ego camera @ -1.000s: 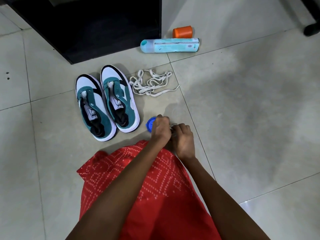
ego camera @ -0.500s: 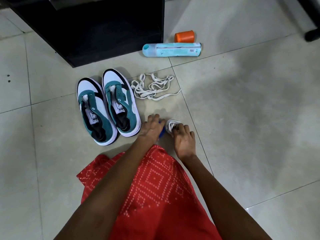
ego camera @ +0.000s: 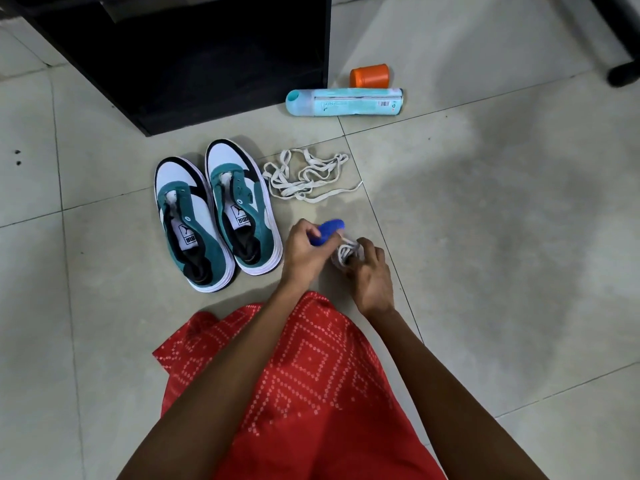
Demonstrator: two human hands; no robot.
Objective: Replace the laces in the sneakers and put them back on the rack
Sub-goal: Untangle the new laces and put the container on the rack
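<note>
Teal-and-white sneakers (ego camera: pixel 239 202) seen laceless, side by side on the floor tiles (ego camera: pixel 485 237). Small blue plastic piece (ego camera: pixel 329 228), on the floor a second ago, is now pinched in left hand (ego camera: pixel 304 252) fingers; coiled white lace bundle (ego camera: pixel 344 252) is gripped by right hand (ego camera: pixel 370 278). Threading judged next

Pale tiled floor (ego camera: pixel 485 237), grout lines visible. Resting directly on it: two unlaced sneakers (ego camera: pixel 242 209) side by side; loose white laces (ego camera: pixel 304 176) just beside; spray can (ego camera: pixel 346 102) on its side; orange cap (ego camera: pixel 369 76) beyond can; black cabinet (ego camera: pixel 207 57).
</note>
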